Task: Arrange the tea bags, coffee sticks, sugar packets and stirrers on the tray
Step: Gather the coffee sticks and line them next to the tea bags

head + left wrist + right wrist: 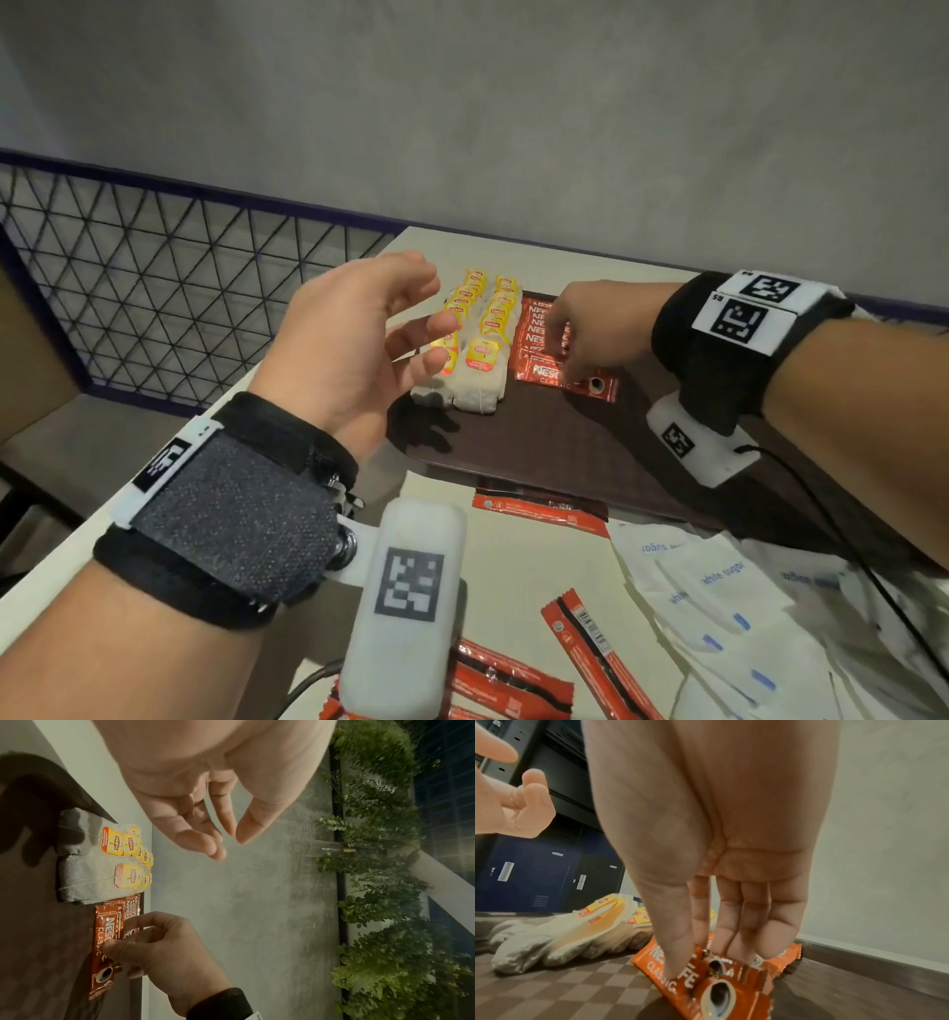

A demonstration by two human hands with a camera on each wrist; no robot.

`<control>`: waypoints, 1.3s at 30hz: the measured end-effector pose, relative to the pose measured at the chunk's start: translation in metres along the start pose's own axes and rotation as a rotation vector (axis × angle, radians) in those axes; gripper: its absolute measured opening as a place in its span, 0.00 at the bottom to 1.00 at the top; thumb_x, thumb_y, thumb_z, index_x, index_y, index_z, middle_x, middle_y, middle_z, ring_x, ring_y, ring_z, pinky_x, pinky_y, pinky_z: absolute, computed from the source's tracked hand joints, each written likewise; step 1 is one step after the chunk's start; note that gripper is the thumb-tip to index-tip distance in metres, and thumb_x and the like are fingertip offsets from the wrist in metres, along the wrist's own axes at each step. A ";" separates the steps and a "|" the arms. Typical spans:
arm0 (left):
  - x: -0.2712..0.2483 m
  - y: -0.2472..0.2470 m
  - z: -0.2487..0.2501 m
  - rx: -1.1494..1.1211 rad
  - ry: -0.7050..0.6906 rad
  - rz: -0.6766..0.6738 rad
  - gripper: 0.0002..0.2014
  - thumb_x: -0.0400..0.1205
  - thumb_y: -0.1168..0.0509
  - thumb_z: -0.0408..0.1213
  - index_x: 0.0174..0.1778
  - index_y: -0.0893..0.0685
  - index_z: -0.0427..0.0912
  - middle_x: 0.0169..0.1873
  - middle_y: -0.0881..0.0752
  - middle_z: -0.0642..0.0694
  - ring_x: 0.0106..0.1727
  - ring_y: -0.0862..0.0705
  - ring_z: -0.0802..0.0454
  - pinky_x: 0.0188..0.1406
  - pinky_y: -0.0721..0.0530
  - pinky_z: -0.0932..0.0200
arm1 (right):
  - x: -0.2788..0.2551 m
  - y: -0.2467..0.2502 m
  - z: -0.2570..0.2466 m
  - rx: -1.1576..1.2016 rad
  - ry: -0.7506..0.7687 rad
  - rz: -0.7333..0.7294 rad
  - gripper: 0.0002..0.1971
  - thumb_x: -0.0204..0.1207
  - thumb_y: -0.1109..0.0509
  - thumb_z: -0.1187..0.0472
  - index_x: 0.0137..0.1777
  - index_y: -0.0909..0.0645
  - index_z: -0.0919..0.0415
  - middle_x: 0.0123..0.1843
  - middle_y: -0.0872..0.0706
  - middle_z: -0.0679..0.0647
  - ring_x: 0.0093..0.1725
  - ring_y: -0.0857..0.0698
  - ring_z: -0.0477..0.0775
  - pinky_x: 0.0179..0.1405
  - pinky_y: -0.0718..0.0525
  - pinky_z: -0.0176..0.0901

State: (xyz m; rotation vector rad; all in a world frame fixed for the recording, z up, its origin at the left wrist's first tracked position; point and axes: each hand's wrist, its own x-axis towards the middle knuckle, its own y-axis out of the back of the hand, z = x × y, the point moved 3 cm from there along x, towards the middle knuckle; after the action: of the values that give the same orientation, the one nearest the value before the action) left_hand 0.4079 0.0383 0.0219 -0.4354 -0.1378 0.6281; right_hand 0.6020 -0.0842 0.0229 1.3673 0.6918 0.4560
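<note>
Two rows of yellow-tagged tea bags (482,354) (102,866) (564,935) lie at the far left of the dark brown tray (539,447) (38,943) (564,990). Beside them lies a stack of red coffee sticks (536,329). My right hand (560,354) (123,935) (706,959) reaches down onto the nearest coffee stick (590,383) (102,953) (706,988), pinching it between thumb and fingertips against the tray. My left hand (426,318) (226,841) hovers above the tea bags, fingers relaxed and holding nothing. No stirrers are in sight.
Loose red coffee sticks (513,678) lie on the pale table near me, one (539,509) at the tray's front edge. White sugar packets (719,591) are heaped at the front right. A mesh railing (154,288) runs along the left, with a grey wall behind.
</note>
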 end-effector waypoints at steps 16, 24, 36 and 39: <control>-0.002 -0.001 -0.002 0.008 0.013 0.004 0.02 0.81 0.30 0.39 0.44 0.15 0.47 0.41 0.13 0.49 0.31 0.14 0.54 0.23 0.20 0.63 | -0.006 0.009 0.012 -0.005 0.033 0.122 0.17 0.75 0.21 0.43 0.58 0.16 0.51 0.55 0.13 0.49 0.49 0.15 0.50 0.44 0.18 0.44; -0.007 -0.003 0.001 -0.003 0.030 -0.024 0.10 0.81 0.31 0.48 0.50 0.15 0.46 0.45 0.13 0.49 0.34 0.14 0.52 0.26 0.18 0.63 | -0.020 -0.002 0.021 -0.026 0.035 -0.013 0.15 0.69 0.18 0.40 0.48 0.11 0.48 0.46 0.11 0.43 0.48 0.15 0.45 0.50 0.14 0.46; -0.006 -0.002 -0.001 -0.004 0.046 -0.015 0.11 0.81 0.31 0.49 0.50 0.15 0.45 0.44 0.12 0.48 0.35 0.14 0.53 0.24 0.19 0.61 | -0.012 -0.009 0.013 -0.067 0.043 0.009 0.11 0.71 0.16 0.47 0.44 0.12 0.50 0.46 0.12 0.46 0.47 0.16 0.47 0.44 0.18 0.42; -0.005 -0.002 -0.001 0.005 0.048 -0.014 0.11 0.81 0.31 0.49 0.50 0.15 0.45 0.44 0.12 0.49 0.34 0.14 0.51 0.25 0.19 0.63 | -0.010 -0.008 0.012 -0.078 0.044 0.024 0.11 0.70 0.15 0.48 0.44 0.12 0.51 0.45 0.12 0.47 0.45 0.16 0.47 0.43 0.17 0.42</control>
State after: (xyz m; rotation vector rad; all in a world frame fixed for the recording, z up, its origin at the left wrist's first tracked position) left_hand 0.4051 0.0337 0.0213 -0.4442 -0.0940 0.6040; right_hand 0.6022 -0.1014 0.0176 1.2970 0.6874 0.5281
